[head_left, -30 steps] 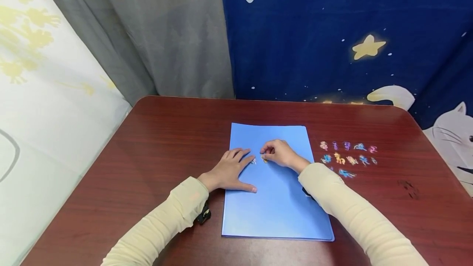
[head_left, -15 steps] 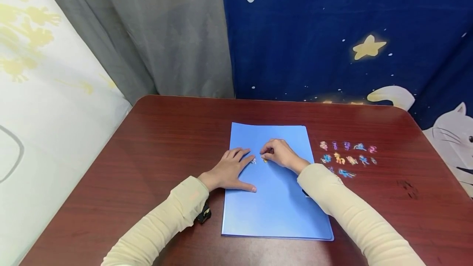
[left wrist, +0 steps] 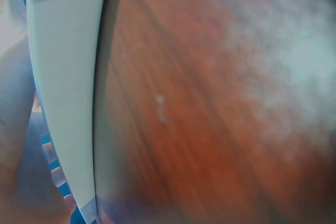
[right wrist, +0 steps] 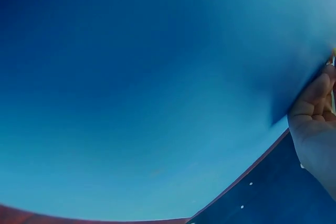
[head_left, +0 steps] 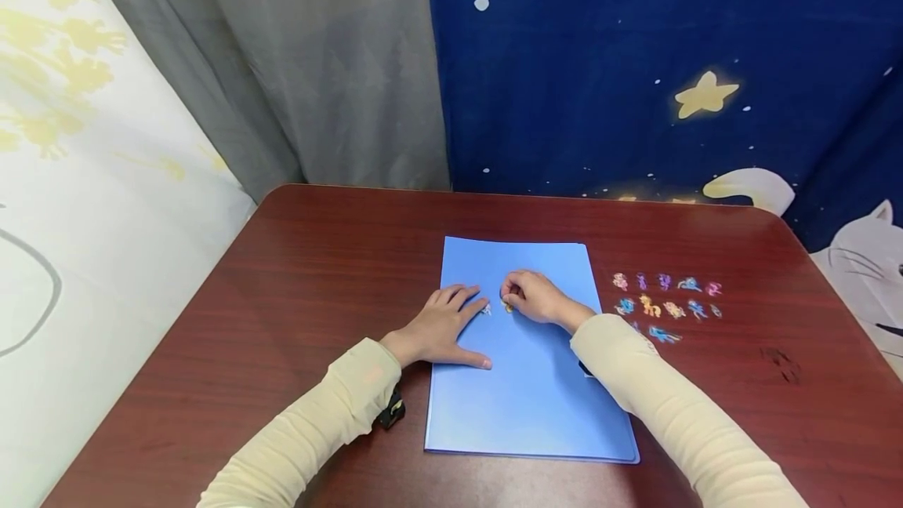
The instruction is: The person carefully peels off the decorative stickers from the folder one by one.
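Note:
A blue folder (head_left: 529, 406) lies on the table in front of me. My left hand (head_left: 440, 328) rests on its left edge, fingers spread, the index fingertip right beside a small whitish pony sticker (head_left: 487, 309). Just right of that, my right hand (head_left: 534, 296) pinches a small yellow sticker (head_left: 508, 307) between thumb and finger, close over the folder. Most of this sticker is hidden by the fingertips. In the right wrist view the right hand (right wrist: 315, 108) shows at the right edge, a bit of yellow at its fingertips.
On the dark red table (head_left: 339, 257), right of the folder, several colourful pony stickers lie in rows, among them an orange one (head_left: 649, 306) and a blue one (head_left: 663, 334). The right sleeve (head_left: 677, 398) passes close by the lowest row. A dark mark (head_left: 781, 364) shows farther right.
Both hands stay almost in place; the right fingers shift only slightly at the yellow sticker. The whole head view has tilted a little.

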